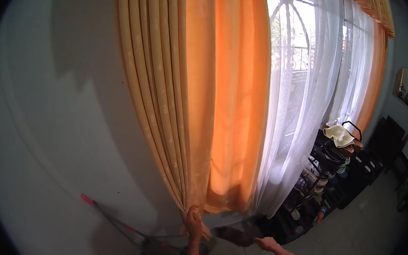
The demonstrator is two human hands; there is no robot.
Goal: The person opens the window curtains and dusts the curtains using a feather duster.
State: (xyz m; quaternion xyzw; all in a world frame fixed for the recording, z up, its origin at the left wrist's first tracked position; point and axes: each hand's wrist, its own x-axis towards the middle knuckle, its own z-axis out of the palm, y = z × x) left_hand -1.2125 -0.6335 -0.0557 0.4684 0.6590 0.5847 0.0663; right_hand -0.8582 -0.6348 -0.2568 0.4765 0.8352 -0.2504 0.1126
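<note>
My left hand [193,221] is closed around the gathered lower end of a yellow-orange curtain [163,106], whose folds narrow toward my fingers. A short end of the cloth hangs out below the fist. To the right, low in view, my right hand [267,243] grips one end of a dark brown brush-like object [235,236]. Motion blur smears this object, so its exact kind is unclear. It points left toward the curtain's lower end, and I cannot tell whether it touches the cloth. The brighter orange part of the curtain [235,124] hangs loose beside the gathered folds.
White sheer curtains [303,94] cover a barred window. Below them stands a dark rack [334,179] with shoes and a cream cloth [339,135]. A long-handled tool with a red grip [88,200] leans against the pale wall [59,140]. A mirror [405,87] hangs at right.
</note>
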